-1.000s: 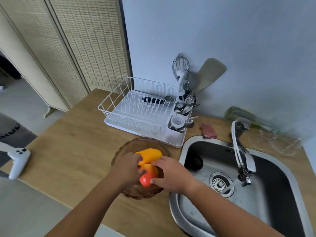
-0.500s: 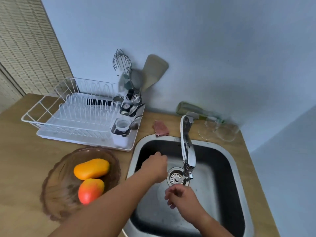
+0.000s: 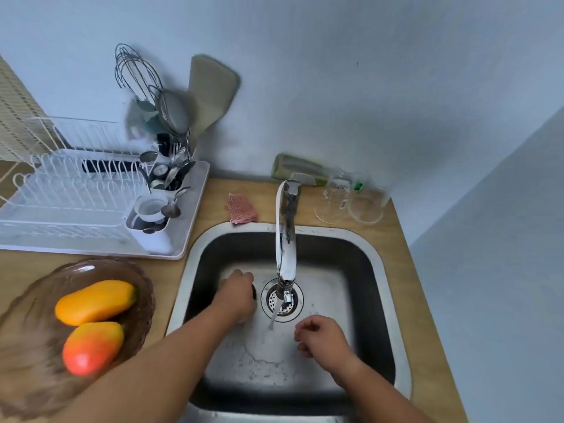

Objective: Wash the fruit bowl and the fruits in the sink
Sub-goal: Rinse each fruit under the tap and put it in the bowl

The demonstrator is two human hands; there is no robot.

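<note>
Hands (image 3: 236, 293) (image 3: 322, 337) curled low inside sink (image 3: 375, 264).

A pale blue wall (image 3: 366, 87) rises behind a wooden countertop (image 3: 409, 270), with a woven screen (image 3: 15, 111) at far left.

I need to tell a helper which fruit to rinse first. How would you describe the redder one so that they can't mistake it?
Left of the steel sink, a brown ribbed glass bowl sits on the wooden counter. Two mango-shaped fruits lie inside. Take the nearer fruit, orange fading to red; the plain orange-yellow fruit lies behind it.
</note>
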